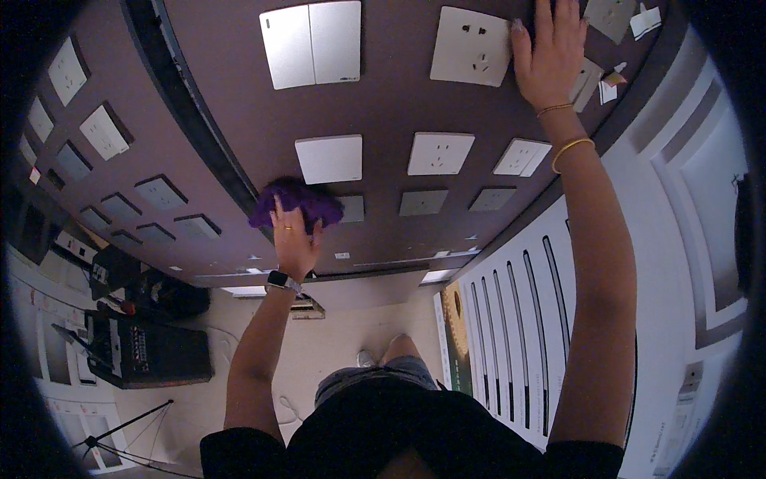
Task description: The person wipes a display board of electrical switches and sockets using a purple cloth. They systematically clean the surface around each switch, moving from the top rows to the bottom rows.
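My left hand (294,239) presses a purple cloth (299,203) against a brown display panel (383,108), beside the dark vertical seam and just below a white blank switch plate (330,158). The cloth partly covers a grey plate (353,208). My right hand (552,57) lies flat at the panel's upper right, its thumb at the edge of a large white socket plate (471,46). No held object shows under it. A large double rocker switch (311,45) is mounted at the top left of this panel. White and grey socket plates sit lower down.
Another brown panel with many socket plates (105,130) stands left of the seam (197,114). A white slotted display (520,335) is at the right. On the floor at left are a black case (161,356) and a thin black stand (90,442). A cable (290,410) lies nearby.
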Demonstrator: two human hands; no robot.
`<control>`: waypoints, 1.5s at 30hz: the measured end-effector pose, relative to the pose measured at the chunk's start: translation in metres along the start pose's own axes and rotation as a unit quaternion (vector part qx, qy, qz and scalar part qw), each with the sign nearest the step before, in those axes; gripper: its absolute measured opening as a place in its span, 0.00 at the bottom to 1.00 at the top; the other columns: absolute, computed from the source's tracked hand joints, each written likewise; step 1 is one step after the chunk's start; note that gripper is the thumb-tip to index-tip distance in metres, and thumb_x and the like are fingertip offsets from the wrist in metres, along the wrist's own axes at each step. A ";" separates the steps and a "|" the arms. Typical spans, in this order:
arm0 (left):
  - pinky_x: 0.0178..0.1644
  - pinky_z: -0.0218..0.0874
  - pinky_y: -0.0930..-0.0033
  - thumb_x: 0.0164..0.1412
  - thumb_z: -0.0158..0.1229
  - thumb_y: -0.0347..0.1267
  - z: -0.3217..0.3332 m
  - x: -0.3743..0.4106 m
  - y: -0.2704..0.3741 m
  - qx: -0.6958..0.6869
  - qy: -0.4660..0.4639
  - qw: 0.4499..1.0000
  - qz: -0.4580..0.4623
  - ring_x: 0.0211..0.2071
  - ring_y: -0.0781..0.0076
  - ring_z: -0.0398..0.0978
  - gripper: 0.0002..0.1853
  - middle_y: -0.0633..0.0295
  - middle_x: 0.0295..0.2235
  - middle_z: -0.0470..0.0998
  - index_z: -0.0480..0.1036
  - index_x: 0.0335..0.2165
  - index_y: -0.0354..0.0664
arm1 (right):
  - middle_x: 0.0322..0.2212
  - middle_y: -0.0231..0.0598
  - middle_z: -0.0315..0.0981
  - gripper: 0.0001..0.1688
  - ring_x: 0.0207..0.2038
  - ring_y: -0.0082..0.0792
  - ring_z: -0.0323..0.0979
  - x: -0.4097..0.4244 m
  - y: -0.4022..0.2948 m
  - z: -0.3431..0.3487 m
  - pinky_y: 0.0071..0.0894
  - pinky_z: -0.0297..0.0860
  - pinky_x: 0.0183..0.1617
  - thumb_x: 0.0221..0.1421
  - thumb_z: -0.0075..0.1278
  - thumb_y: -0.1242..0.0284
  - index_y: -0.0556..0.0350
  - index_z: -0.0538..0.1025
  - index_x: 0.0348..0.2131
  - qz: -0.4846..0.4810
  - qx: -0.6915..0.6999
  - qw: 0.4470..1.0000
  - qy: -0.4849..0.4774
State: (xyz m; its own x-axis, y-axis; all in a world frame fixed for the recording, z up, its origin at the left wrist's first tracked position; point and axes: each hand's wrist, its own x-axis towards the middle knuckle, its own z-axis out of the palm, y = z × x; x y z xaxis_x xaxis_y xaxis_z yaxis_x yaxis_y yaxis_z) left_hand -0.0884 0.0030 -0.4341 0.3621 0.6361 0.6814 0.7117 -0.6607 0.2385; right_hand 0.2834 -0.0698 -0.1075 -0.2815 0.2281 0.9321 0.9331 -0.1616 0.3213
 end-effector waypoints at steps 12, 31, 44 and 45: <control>0.59 0.55 0.42 0.49 0.57 0.21 -0.036 0.052 -0.036 -0.019 0.088 0.983 0.160 0.58 0.36 0.61 0.18 0.37 0.52 0.67 0.69 0.42 0.37 | 0.66 0.57 0.37 0.39 0.67 0.59 0.39 0.000 0.005 0.002 0.59 0.41 0.67 0.60 0.42 0.64 0.58 0.50 0.65 -0.033 -0.011 0.999 0.021; 0.60 0.56 0.51 0.50 0.58 0.22 -0.045 0.110 0.086 -0.104 0.110 0.969 0.193 0.57 0.47 0.64 0.23 0.47 0.50 0.70 0.66 0.47 0.35 | 0.65 0.59 0.39 0.39 0.66 0.60 0.42 0.000 0.004 -0.002 0.61 0.43 0.66 0.59 0.43 0.62 0.58 0.52 0.64 -0.009 -0.023 1.000 -0.002; 0.55 0.61 0.46 0.53 0.59 0.29 0.037 0.092 0.162 -0.110 0.088 0.983 0.120 0.54 0.40 0.66 0.22 0.34 0.53 0.65 0.67 0.47 0.37 | 0.65 0.59 0.41 0.39 0.66 0.61 0.43 0.001 0.005 0.002 0.62 0.44 0.65 0.59 0.45 0.63 0.59 0.53 0.64 -0.033 0.027 0.999 0.032; 0.54 0.61 0.45 0.53 0.59 0.30 0.047 0.078 0.161 -0.105 0.059 0.987 0.107 0.53 0.37 0.65 0.22 0.32 0.52 0.64 0.66 0.47 0.36 | 0.64 0.59 0.41 0.39 0.66 0.61 0.43 0.001 0.005 0.002 0.62 0.44 0.64 0.59 0.45 0.63 0.59 0.54 0.63 -0.033 0.037 0.998 0.033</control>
State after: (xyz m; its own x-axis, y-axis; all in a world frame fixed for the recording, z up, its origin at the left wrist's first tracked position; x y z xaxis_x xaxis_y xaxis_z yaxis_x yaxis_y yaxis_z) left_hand 0.0829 -0.0352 -0.3747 0.4093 0.4294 0.8051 0.4813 -0.8512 0.2093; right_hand 0.2882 -0.0686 -0.1056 -0.3544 0.1724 0.9190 0.9254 -0.0765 0.3712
